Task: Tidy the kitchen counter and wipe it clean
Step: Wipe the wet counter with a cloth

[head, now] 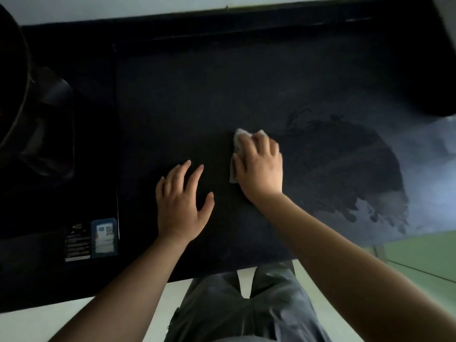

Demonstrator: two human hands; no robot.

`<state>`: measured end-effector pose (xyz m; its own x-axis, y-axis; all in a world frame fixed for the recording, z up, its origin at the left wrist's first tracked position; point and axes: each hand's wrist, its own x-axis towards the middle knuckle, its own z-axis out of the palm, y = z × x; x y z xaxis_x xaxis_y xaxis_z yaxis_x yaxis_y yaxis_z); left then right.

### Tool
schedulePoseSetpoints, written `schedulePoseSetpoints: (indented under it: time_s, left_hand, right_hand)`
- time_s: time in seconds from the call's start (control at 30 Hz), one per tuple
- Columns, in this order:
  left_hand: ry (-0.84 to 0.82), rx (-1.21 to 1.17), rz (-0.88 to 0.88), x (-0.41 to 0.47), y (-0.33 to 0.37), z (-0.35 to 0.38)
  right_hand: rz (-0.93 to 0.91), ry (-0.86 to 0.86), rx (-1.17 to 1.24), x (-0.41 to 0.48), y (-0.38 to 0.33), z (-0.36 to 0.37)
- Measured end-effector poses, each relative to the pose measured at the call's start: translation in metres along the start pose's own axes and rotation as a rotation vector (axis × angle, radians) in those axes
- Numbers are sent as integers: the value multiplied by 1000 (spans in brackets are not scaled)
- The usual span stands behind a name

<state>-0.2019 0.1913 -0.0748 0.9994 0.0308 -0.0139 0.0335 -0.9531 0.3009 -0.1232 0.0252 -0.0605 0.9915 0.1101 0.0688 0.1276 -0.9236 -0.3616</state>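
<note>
A black kitchen counter point(187, 99) fills the head view. My right hand point(260, 166) presses flat on a pale cloth point(237, 138) near the counter's middle; most of the cloth is hidden under my palm and fingers. To the right of the cloth spreads a dark wet patch point(345, 169) with ragged edges. My left hand point(180, 203) rests flat on the counter to the left of the right hand, fingers spread, holding nothing.
A black appliance with a label sticker point(103, 236) sits at the left, and a dark round pot point(14, 77) at the far left. A dark object point(439, 95) is at the upper right. The counter's front edge runs just before my legs.
</note>
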Motion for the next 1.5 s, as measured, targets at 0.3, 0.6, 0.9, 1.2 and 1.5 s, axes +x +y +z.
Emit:
schedulePoseSetpoints:
  time_s: [0.3, 0.6, 0.9, 1.2, 1.5]
  left_hand:
    - [27, -27, -7, 0, 0, 0]
    - [-4, -14, -21, 1, 0, -1]
    - [13, -16, 3, 1, -2, 1]
    - [-33, -56, 64, -11, -4, -5]
    - [-91, -5, 59, -68, -4, -7]
  right_hand:
    - [-143, -12, -26, -61, 56, -26]
    - [94, 58, -32, 41, 11, 1]
    - [-194, -53, -18, -55, 9, -6]
    - [75, 32, -61, -51, 62, -34]
    - [-151, -51, -3, -86, -16, -2]
